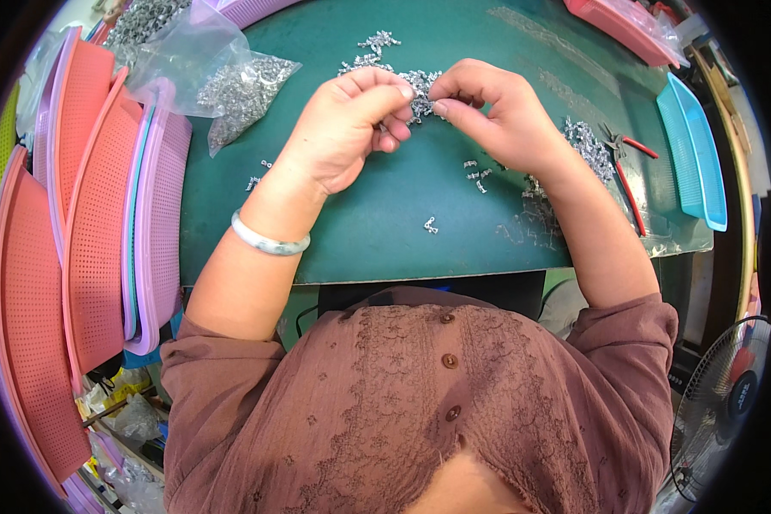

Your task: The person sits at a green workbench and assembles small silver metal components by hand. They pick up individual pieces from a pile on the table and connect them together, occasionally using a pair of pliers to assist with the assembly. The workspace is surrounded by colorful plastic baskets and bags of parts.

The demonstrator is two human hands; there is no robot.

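My left hand, with a pale bangle on its wrist, is closed with thumb and forefinger pinched together. Facing it, my right hand also pinches thumb against forefinger, the two sets of fingertips a short gap apart. Whatever they hold is too small to make out. Just beyond the fingers lies a heap of small silvery metal parts on the green table mat. A few loose metal parts lie nearer me, and another little cluster sits close to the front edge.
Stacked pink and purple perforated baskets stand along the left. A clear bag of metal parts lies at the back left. Beyond my right forearm are another pile of parts, red-handled pliers, a blue basket and a fan.
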